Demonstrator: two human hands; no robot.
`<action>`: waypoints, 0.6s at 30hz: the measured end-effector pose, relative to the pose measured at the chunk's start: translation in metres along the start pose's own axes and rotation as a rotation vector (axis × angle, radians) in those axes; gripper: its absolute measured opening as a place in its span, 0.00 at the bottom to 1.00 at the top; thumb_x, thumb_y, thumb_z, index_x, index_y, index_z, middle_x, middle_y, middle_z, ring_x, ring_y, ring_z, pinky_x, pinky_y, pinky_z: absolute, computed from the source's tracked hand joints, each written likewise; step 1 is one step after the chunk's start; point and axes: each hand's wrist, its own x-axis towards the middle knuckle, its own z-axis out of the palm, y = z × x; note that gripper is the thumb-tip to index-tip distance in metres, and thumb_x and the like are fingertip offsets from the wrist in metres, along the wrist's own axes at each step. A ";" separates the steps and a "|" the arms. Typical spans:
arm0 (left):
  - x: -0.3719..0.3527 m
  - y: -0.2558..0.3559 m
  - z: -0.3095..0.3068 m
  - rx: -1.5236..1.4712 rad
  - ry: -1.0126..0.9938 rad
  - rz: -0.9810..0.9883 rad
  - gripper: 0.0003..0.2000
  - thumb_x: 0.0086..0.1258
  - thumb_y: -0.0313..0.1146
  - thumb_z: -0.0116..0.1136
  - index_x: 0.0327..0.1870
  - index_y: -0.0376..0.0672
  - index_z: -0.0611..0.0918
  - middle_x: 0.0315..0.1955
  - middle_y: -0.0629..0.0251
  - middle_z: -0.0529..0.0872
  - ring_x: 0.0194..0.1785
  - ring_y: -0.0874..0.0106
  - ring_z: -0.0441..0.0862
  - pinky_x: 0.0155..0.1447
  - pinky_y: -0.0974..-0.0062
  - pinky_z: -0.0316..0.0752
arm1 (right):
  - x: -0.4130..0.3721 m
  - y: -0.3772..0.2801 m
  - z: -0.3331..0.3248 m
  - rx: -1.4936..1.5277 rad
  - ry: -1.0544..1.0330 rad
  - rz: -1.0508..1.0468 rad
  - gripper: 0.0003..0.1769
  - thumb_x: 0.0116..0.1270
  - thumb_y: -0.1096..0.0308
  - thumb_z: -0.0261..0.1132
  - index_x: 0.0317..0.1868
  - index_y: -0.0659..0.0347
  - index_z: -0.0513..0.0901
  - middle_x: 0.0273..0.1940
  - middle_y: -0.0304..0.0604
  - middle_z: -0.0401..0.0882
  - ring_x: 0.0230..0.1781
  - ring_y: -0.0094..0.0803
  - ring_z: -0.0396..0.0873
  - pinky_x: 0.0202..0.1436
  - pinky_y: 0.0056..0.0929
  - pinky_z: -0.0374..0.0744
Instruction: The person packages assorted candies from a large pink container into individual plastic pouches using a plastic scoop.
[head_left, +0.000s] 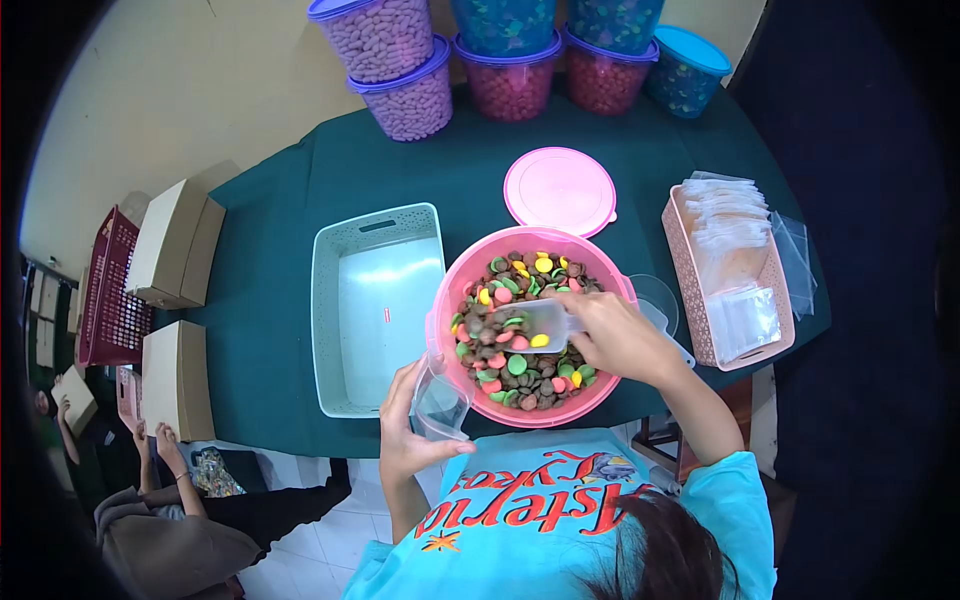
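A pink tub (447, 295) holds brown, green, pink and yellow button-shaped sweets (517, 365). My right hand (618, 335) is closed around the handle of a translucent plastic scoop (545, 322), whose blade lies among the sweets. Beside the tub's near left rim, my left hand (402, 432) grips a clear plastic pouch (441, 402), its thumb stretched along the near side. No sweets show inside the pouch. Behind the tub lies a round pink lid (560, 190).
A pale green basket (428, 225) stands left of the tub. To the right, a pink basket (680, 240) holds clear bags (735, 225), near a clear round dish (655, 292). Lidded tubs (510, 85) line the back. Cardboard boxes (180, 380) and another person (165, 540) are at left.
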 end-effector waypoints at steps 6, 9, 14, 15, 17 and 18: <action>-0.003 -0.002 0.000 -0.045 0.085 -0.151 0.42 0.29 0.44 0.77 0.51 0.30 0.73 0.42 0.54 0.78 0.46 0.66 0.78 0.48 0.71 0.72 | 0.022 0.001 0.034 0.108 -0.103 -0.002 0.24 0.47 0.78 0.56 0.49 0.73 0.70 0.32 0.60 0.76 0.38 0.50 0.76 0.45 0.41 0.72; -0.003 0.003 -0.001 -0.032 0.096 -0.182 0.44 0.28 0.45 0.77 0.52 0.31 0.73 0.42 0.54 0.78 0.47 0.66 0.77 0.49 0.69 0.72 | 0.026 0.009 0.038 0.195 -0.127 -0.077 0.26 0.48 0.74 0.59 0.51 0.72 0.68 0.38 0.59 0.76 0.42 0.47 0.75 0.48 0.40 0.71; 0.005 0.007 -0.001 0.133 0.085 0.046 0.47 0.25 0.46 0.77 0.53 0.32 0.71 0.45 0.52 0.76 0.48 0.63 0.76 0.51 0.67 0.70 | 0.025 0.002 0.030 0.256 -0.139 -0.092 0.38 0.42 0.59 0.71 0.54 0.65 0.68 0.48 0.54 0.73 0.48 0.44 0.73 0.51 0.38 0.71; 0.006 0.009 0.000 0.150 0.091 0.064 0.48 0.25 0.47 0.77 0.54 0.32 0.71 0.46 0.52 0.76 0.49 0.62 0.75 0.52 0.67 0.70 | 0.026 -0.001 0.026 0.266 -0.158 -0.053 0.38 0.41 0.58 0.71 0.54 0.64 0.68 0.47 0.53 0.73 0.48 0.44 0.73 0.51 0.38 0.71; 0.008 0.014 -0.001 0.204 0.075 0.071 0.48 0.25 0.46 0.77 0.54 0.33 0.71 0.46 0.51 0.75 0.50 0.61 0.75 0.52 0.66 0.70 | 0.024 -0.002 0.020 0.266 -0.129 -0.065 0.38 0.41 0.57 0.71 0.52 0.64 0.68 0.45 0.55 0.74 0.48 0.45 0.73 0.51 0.37 0.70; 0.009 0.017 -0.001 0.256 0.056 0.071 0.47 0.26 0.45 0.77 0.55 0.33 0.71 0.47 0.51 0.75 0.50 0.61 0.75 0.53 0.66 0.70 | 0.022 -0.001 0.017 0.270 -0.103 -0.071 0.37 0.40 0.57 0.71 0.51 0.64 0.68 0.43 0.57 0.75 0.48 0.46 0.74 0.52 0.37 0.70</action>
